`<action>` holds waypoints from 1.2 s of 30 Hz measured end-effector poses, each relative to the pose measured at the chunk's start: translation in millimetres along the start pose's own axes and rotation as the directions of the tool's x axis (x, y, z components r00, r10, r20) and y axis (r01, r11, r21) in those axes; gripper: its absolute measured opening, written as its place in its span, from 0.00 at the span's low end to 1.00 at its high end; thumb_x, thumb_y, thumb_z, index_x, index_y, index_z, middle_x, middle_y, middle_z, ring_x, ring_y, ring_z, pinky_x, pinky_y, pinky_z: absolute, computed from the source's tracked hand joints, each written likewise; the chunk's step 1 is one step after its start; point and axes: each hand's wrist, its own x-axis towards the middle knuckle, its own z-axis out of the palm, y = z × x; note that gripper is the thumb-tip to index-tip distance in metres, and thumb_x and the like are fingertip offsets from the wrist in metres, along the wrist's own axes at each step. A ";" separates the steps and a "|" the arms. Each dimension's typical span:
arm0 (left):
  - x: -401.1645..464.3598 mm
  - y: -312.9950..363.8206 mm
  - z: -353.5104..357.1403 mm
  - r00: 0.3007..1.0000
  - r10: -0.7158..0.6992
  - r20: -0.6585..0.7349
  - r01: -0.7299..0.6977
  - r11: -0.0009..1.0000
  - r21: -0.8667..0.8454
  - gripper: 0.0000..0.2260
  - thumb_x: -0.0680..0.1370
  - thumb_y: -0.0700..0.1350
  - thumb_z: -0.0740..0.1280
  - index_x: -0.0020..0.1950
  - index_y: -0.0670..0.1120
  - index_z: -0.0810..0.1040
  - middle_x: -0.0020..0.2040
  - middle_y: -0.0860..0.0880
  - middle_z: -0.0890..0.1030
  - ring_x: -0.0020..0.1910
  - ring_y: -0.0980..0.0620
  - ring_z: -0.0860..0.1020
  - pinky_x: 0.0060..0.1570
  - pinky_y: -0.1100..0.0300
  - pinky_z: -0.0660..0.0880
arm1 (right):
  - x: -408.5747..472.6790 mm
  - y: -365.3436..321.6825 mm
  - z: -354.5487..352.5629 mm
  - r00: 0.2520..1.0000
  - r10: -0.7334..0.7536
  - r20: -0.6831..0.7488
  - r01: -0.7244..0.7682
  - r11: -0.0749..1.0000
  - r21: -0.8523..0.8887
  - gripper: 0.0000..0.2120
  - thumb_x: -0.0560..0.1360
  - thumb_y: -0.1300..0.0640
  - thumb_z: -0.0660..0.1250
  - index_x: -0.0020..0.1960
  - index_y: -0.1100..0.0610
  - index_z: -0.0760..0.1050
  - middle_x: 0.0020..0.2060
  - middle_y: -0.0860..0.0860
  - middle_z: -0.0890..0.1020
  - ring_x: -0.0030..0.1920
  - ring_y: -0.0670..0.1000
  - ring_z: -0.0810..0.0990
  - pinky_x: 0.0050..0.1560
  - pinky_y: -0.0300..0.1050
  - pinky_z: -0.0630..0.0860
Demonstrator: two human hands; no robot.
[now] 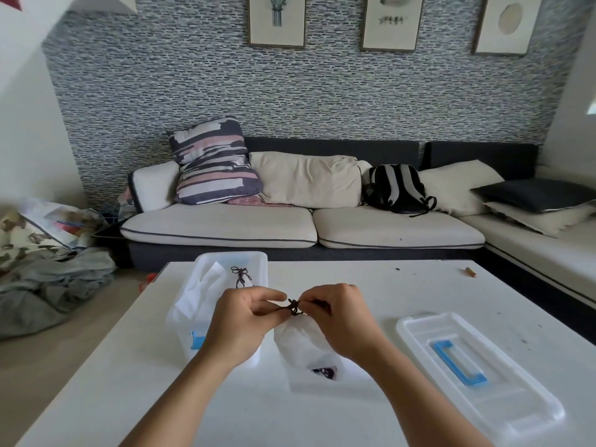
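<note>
A pale sofa point(290, 227) lines the patterned wall behind a white desk point(354, 279). On the desk, a clear box lid point(516, 398) with a blue handle lies to the right. An open plastic box point(258, 262) stands at the left with one tied pouch point(209, 285) inside. Between them, just in front of the person, a white pouch point(300, 343) sits on the desk with its neck gathered. The left hand point(245, 314) and right hand point(338, 314) meet above it, the fingers point(274, 296) of each pinching the dark cord point(294, 307) wrapped round the neck. The knot looks part-made. Finishing it well likely means drawing both ends outward evenly while keeping the neck bunched, so the bow sits snug and the pouch does not tip.
</note>
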 end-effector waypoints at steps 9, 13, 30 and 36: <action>-1.0 -4.0 -4.5 0.967 0.243 -0.082 -0.201 0.917 0.346 0.11 0.69 0.36 0.73 0.42 0.51 0.87 0.37 0.59 0.84 0.39 0.62 0.82 0.43 0.70 0.76 | 0.4 -4.6 -1.8 0.998 0.063 0.025 -0.066 0.992 0.106 0.07 0.76 0.62 0.70 0.41 0.57 0.85 0.28 0.42 0.80 0.30 0.42 0.74 0.35 0.31 0.67; -1.4 -5.5 1.3 0.919 0.352 -0.180 -0.241 0.860 0.451 0.08 0.70 0.37 0.72 0.39 0.50 0.85 0.34 0.59 0.81 0.36 0.60 0.79 0.39 0.65 0.76 | 0.5 -7.4 -5.1 0.981 0.183 0.067 -0.194 0.903 0.383 0.06 0.75 0.66 0.70 0.44 0.61 0.86 0.27 0.48 0.80 0.28 0.43 0.71 0.34 0.36 0.70; -0.5 -5.4 14.5 0.894 0.234 -0.381 -0.170 0.966 0.196 0.08 0.73 0.32 0.70 0.40 0.45 0.82 0.35 0.57 0.83 0.41 0.65 0.80 0.38 0.76 0.71 | 1.4 1.1 -6.8 0.934 0.284 0.219 -0.358 0.719 0.596 0.11 0.80 0.70 0.62 0.54 0.63 0.83 0.41 0.61 0.85 0.38 0.53 0.84 0.45 0.44 0.82; 3.4 -9.3 9.0 0.844 0.366 -0.391 -0.247 0.914 0.322 0.09 0.70 0.32 0.72 0.37 0.46 0.80 0.32 0.57 0.82 0.40 0.60 0.81 0.36 0.73 0.72 | 2.8 3.5 -13.3 0.965 0.234 0.121 -0.263 0.853 0.450 0.14 0.77 0.69 0.66 0.61 0.59 0.78 0.36 0.57 0.86 0.33 0.55 0.82 0.44 0.51 0.82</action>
